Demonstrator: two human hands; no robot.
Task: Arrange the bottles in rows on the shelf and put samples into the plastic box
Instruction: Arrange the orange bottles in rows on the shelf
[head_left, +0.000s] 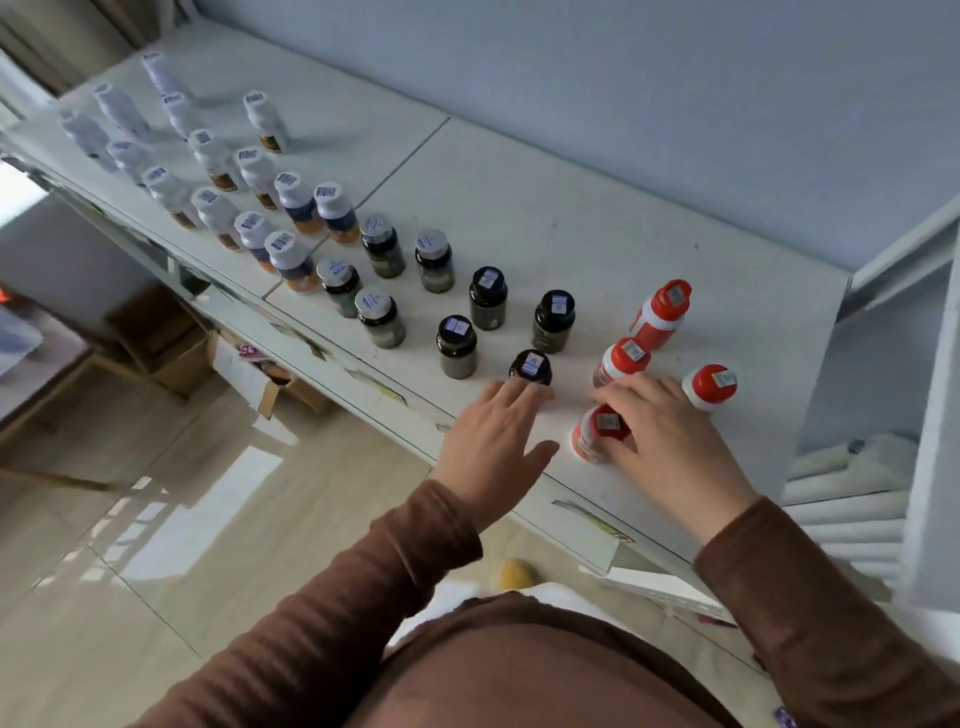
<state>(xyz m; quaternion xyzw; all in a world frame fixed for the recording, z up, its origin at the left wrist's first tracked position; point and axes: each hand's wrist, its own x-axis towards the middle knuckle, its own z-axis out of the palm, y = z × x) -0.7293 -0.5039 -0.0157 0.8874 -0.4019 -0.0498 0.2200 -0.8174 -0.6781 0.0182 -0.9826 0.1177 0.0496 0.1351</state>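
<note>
The right hand (670, 441) was curled around a red-capped bottle (597, 434) near the front edge of the shelf (571, 218), with the fingers wrapped over its cap and far side; the bottle was tilted and its lower part was partly hidden by the hand. The left hand (493, 441) was flat with fingers spread, its fingertips touching the nearest black-capped bottle (531, 366), whose body was covered by them. Both sleeves were of brown ribbed knit.

Three more red-capped bottles (662, 312) with white plastic bodies stood just behind the right hand. Further left stood dark round bottles (488, 304) with black caps, then ones with pale caps, then white bottles (260, 119) at the far end, which were blurred. Each cap carried a small barcode sticker, too small to read. The shelf was smooth and white. Below it, cardboard boxes (171, 338) lay on the glossy tiled floor (156, 519).
</note>
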